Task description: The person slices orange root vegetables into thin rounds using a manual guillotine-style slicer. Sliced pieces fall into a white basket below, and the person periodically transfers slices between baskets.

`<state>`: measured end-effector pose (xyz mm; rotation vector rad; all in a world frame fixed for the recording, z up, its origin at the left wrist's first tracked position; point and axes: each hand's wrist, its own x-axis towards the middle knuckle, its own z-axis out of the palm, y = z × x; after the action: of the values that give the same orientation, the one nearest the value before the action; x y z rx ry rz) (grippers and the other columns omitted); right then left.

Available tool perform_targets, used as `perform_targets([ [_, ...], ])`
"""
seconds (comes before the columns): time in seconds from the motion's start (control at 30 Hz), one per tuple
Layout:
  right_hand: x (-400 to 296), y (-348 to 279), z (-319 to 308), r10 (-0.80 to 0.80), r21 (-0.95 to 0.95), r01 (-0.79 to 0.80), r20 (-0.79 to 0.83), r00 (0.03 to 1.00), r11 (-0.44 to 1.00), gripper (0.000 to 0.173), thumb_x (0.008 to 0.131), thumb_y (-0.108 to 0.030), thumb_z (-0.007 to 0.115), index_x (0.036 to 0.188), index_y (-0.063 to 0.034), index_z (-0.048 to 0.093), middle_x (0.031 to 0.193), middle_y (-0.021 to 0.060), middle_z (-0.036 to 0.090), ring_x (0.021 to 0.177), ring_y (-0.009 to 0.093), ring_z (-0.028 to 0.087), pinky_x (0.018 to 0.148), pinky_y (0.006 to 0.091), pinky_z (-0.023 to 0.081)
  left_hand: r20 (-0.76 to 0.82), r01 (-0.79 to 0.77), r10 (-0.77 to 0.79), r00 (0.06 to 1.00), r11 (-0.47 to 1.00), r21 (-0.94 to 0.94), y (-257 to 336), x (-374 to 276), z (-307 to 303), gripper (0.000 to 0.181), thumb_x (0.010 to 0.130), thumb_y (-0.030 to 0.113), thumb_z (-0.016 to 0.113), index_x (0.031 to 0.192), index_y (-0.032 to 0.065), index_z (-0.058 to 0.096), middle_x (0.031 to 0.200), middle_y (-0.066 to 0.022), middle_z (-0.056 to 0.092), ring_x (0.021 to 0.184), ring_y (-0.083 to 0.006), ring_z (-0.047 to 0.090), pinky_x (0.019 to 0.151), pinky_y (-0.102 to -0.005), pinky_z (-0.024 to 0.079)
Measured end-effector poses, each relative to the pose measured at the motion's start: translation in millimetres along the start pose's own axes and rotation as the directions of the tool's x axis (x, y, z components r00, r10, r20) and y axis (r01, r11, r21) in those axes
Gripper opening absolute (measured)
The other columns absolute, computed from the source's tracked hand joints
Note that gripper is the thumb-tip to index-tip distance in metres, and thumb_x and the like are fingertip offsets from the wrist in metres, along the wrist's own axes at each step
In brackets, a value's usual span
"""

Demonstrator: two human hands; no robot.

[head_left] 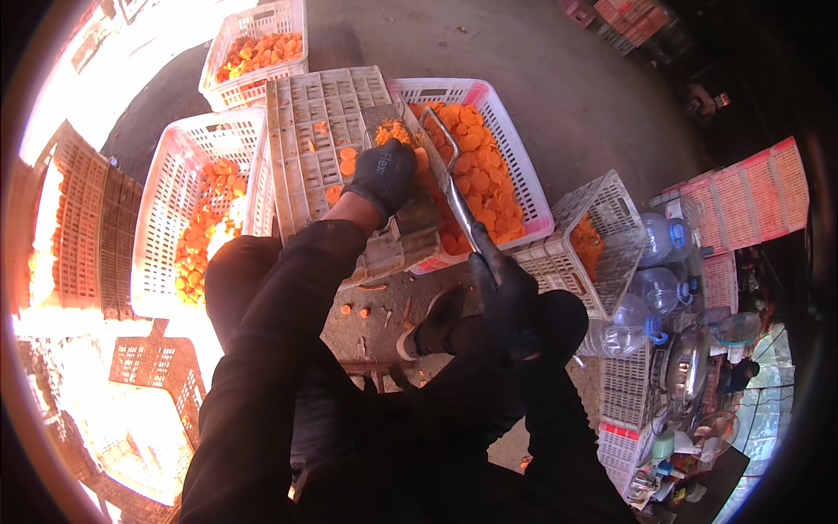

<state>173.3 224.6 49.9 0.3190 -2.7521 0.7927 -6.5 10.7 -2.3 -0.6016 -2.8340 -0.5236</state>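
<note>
My left hand [386,177], in a dark glove, is closed around an orange piece, seemingly a carrot, whose end shows beside the fingers on an overturned plastic crate [294,131]. Orange shavings [391,132] lie just beyond it on a dark block. My right hand [504,288], also gloved, grips the dark handle of a long metal blade [461,206] with a bent metal rod at its far end. The blade slants beside the block, over the near side of a white and pink crate [543,203] filled with orange slices [481,157].
A white crate [147,216] of orange pieces stands at left, another [222,92] behind it. At right are a crate of orange scraps [615,196] and several large clear bottles [658,291]. Small pieces lie on the floor [393,301] between the person's feet.
</note>
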Motion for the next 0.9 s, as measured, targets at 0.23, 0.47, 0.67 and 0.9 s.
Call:
perform_targets([
  [0.23,-11,-25,5,0.036,-0.116,-0.030,0.051,0.998,0.993,0.048,0.102,-0.023,0.066,0.149,-0.0166,0.056,0.082,0.0189,0.065,0.074,0.036,0.069,0.067,0.0466,0.054,0.057,-0.048,0.048,0.997,0.999,0.012,13,0,-10,0.015,0.087,0.012,0.063,0.100,0.0068,0.068,0.102,-0.0189,0.069,0.091,-0.0378,0.072,0.076,-0.0484,0.058],
  [0.47,-28,17,38,-0.017,-0.179,0.017,0.003,1.000,0.984,0.048,0.101,-0.026,0.066,0.148,-0.0211,0.057,0.077,0.0166,0.064,0.066,0.035,0.067,0.061,0.0471,0.053,0.018,0.060,-0.058,0.998,0.990,-0.130,-2,-2,-4,0.019,0.086,0.015,0.065,0.103,0.0071,0.069,0.103,-0.0206,0.069,0.097,-0.0419,0.070,0.082,-0.0510,0.056],
  [0.67,25,-18,-22,-0.161,-0.017,0.160,-0.128,0.979,0.987,0.046,0.100,-0.022,0.068,0.145,-0.0150,0.060,0.071,0.0142,0.064,0.064,0.033,0.068,0.059,0.0443,0.052,-0.012,0.070,-0.072,0.997,0.989,-0.132,-9,-4,6,0.018,0.085,0.013,0.065,0.101,0.0058,0.070,0.105,-0.0232,0.069,0.097,-0.0437,0.069,0.085,-0.0511,0.056],
  [0.9,-43,10,53,-0.051,-0.172,0.067,0.093,0.994,0.983,0.046,0.099,-0.022,0.070,0.144,-0.0163,0.061,0.077,0.0150,0.062,0.069,0.032,0.068,0.063,0.0456,0.053,0.020,0.014,-0.012,1.000,0.994,-0.104,3,-6,-9,0.016,0.085,0.014,0.067,0.099,0.0062,0.072,0.104,-0.0224,0.069,0.095,-0.0428,0.069,0.082,-0.0505,0.056],
])
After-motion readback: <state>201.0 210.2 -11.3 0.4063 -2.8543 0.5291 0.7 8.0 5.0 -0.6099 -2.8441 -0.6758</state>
